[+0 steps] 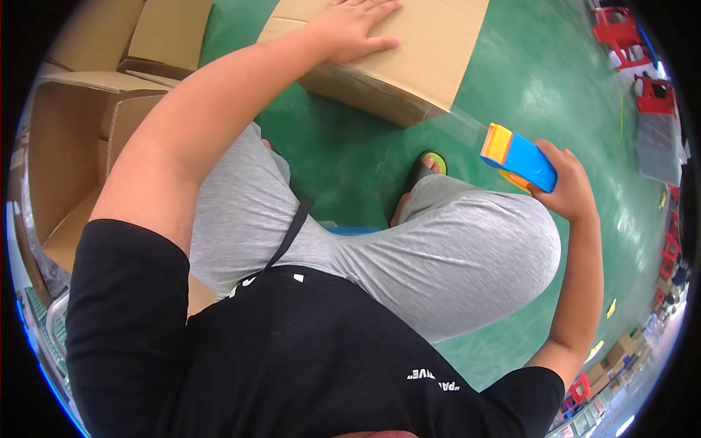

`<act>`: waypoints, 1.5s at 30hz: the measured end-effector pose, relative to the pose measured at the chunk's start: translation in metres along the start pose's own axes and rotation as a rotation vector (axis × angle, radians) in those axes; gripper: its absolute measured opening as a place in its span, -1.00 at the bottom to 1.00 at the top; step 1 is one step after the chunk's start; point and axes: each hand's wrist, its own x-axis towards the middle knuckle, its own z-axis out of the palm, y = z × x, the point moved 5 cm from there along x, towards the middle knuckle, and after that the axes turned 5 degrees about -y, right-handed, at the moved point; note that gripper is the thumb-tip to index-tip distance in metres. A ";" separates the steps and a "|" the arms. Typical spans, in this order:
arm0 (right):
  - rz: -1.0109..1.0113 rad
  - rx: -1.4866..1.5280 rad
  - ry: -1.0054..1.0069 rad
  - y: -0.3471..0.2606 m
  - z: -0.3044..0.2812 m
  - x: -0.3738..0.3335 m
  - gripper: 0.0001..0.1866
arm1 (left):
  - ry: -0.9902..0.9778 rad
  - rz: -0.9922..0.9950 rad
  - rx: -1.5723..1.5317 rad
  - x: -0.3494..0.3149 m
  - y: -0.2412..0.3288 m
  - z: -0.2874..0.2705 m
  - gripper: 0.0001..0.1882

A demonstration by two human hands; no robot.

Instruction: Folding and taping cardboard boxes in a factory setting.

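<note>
A closed brown cardboard box (pixel 427 55) stands on the floor in front of me, at the top of the view. My left hand (pixel 358 29) lies flat on its top near the left side, fingers spread. Out to the right, my right hand (pixel 568 179) grips a blue and yellow tape dispenser (pixel 527 159), held apart from the box. A strip of clear tape (pixel 467 125) stretches from the dispenser's yellow end to the near right corner of the box. The far end of the box is cut off by the frame.
Open cardboard boxes (pixel 69 153) stand close on my left, with another carton (pixel 169 33) behind them. Green floor (pixel 526 95) lies around the box. Red stools (pixel 617 33) line the far right, and several small cartons (pixel 621 350) sit at the lower right.
</note>
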 end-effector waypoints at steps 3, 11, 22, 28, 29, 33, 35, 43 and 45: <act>0.033 -0.025 -0.110 -0.012 -0.006 0.013 -0.36 | -0.002 -0.002 -0.003 0.000 0.001 0.001 -0.16; -0.083 -0.303 -0.349 -0.078 0.031 0.122 -0.46 | 0.000 -0.026 0.025 0.001 0.002 -0.001 -0.16; 0.152 -0.527 0.670 -0.072 -0.080 0.154 -0.48 | 0.147 -0.059 0.103 -0.014 -0.006 -0.006 -0.14; -0.106 -0.605 0.497 -0.122 -0.012 0.217 -0.59 | 0.069 -0.343 0.067 -0.023 0.005 -0.018 -0.24; -0.142 -0.570 0.604 -0.134 -0.007 0.214 -0.54 | 0.076 -0.356 0.058 -0.029 -0.001 -0.015 -0.24; -0.030 -0.441 0.962 -0.123 -0.016 0.177 -0.32 | 0.232 -0.351 -0.034 -0.036 -0.010 -0.010 -0.30; 0.338 0.013 0.459 -0.070 -0.015 0.169 -0.19 | 0.242 -0.339 -0.055 -0.032 -0.011 -0.008 -0.31; 0.592 1.138 -0.501 -0.076 0.089 0.105 0.11 | 0.494 -0.365 0.110 -0.041 0.000 0.000 -0.37; 0.513 1.440 -0.438 -0.089 0.099 0.103 0.09 | 0.407 -0.337 0.005 -0.036 -0.005 -0.006 -0.37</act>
